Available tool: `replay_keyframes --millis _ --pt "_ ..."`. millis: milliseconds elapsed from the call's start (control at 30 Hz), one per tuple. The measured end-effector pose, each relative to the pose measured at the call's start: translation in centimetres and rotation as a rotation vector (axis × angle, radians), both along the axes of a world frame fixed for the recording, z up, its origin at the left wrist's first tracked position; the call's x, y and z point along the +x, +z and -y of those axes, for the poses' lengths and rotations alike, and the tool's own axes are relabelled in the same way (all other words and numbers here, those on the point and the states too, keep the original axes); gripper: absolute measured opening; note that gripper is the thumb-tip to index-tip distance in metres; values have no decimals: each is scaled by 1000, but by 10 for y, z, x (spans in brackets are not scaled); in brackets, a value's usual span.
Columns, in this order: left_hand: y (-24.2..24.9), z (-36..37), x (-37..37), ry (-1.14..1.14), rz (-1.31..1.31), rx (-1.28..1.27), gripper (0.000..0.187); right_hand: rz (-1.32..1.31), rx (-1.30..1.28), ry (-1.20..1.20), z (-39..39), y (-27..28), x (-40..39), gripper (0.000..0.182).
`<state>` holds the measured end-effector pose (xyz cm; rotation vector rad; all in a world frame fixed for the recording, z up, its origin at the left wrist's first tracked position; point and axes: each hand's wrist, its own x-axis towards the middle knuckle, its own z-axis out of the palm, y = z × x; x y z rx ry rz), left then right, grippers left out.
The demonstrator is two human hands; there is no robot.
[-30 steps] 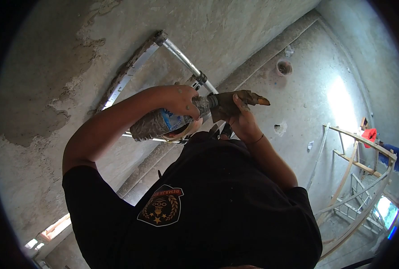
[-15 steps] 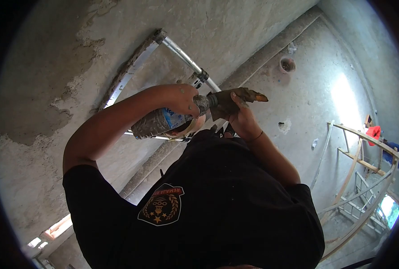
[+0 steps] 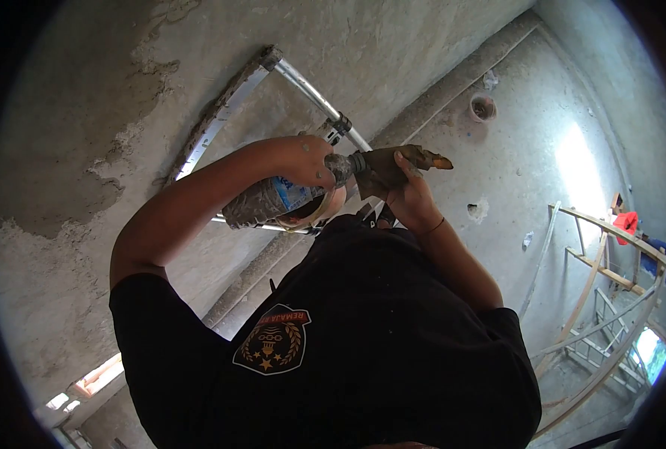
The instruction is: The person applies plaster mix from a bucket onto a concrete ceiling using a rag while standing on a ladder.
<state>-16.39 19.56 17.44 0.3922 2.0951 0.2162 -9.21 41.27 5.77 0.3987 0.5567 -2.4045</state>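
Under left hand (image 3: 308,161), clamped near its neck, the likely squashy bottle (image 3: 257,206) is best held, brown piece (image 3: 382,166) pinched by right hand (image 3: 411,200).

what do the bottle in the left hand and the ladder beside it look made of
The bottle seems thin plastic, dulled by grime: ridged body, blue label. The ladder is probably aluminium: bare silvery tubing shines; its dark joint may be plastic.

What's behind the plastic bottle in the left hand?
Behind the bottle, a rounded pale thing and a metal bar show in part. The bottle and left hand cover the rest, so I can't tell what the rounded thing is.
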Motion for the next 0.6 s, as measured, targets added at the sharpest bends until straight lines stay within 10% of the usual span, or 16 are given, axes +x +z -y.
replay_keyframes --millis 600 --pt "11 9 16 162 -26 88 54 -12 -17 -15 4 3 -2 37"
